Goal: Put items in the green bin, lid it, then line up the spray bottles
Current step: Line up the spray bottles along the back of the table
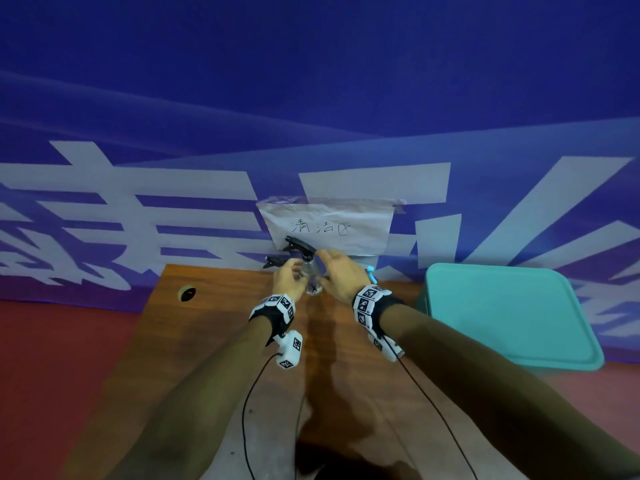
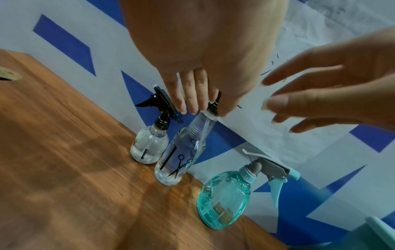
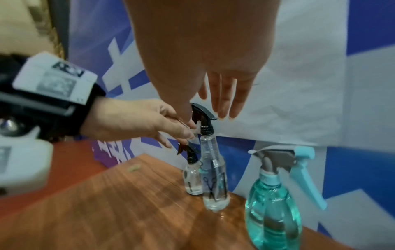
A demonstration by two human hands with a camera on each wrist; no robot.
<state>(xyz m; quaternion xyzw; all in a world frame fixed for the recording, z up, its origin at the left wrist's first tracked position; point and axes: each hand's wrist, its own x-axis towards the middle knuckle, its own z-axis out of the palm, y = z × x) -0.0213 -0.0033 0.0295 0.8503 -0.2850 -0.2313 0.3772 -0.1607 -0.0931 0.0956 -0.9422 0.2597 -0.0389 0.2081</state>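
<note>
Both arms are being stretched out forward. The left hand (image 1: 289, 278) is being held with its fingers (image 2: 192, 94) pointing down and loosely bent. The right hand (image 1: 341, 273) is being held open, fingers (image 3: 224, 98) straight.

I count three spray bottles: two clear ones (image 2: 149, 145) (image 2: 181, 155) and one teal (image 2: 224, 197). I see one green bin (image 1: 509, 317), one table (image 1: 214, 341), one paper sign (image 1: 329, 226).

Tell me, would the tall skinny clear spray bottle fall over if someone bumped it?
Probably, yes. The tall clear bottle is narrow with a small base and a heavy-looking black sprayer on top, so it looks tippy. It seems mostly empty, so likely light. The left hand touches it near its neck, which may steady it.
</note>
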